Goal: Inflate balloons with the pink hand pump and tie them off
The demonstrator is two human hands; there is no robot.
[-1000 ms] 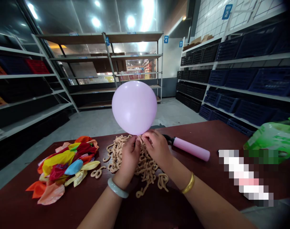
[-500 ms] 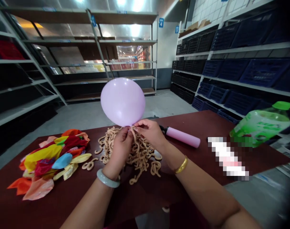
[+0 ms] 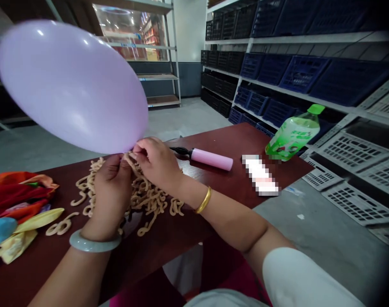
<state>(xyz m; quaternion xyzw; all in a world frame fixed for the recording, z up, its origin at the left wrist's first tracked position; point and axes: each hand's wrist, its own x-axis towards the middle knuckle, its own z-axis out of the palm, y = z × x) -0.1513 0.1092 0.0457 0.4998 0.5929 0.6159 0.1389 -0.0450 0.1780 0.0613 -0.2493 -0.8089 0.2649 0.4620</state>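
Observation:
A large inflated purple balloon (image 3: 76,89) leans up to the left, its neck down between my hands. My left hand (image 3: 113,185) is closed, thumb and fingers pinching at the balloon's neck. Pressed close beside it, my right hand (image 3: 156,160) is closed on a tan cord end at the same neck. Beneath both hands lies a heap of tan curly cords (image 3: 149,198) on the dark red table (image 3: 188,226). The neck itself is mostly hidden by my fingers.
Uninflated coloured balloons (image 3: 18,196) lie at the left. Behind my right hand is a pink hand pump (image 3: 212,159). Further right are a blurred-out phone-like object (image 3: 261,175) and a green-capped bottle (image 3: 293,134). Shelves with crates (image 3: 305,72) stand beyond the table.
The view has turned right and come closer, so the balloon looks larger and sits further left. Both hands still pinch at its neck.

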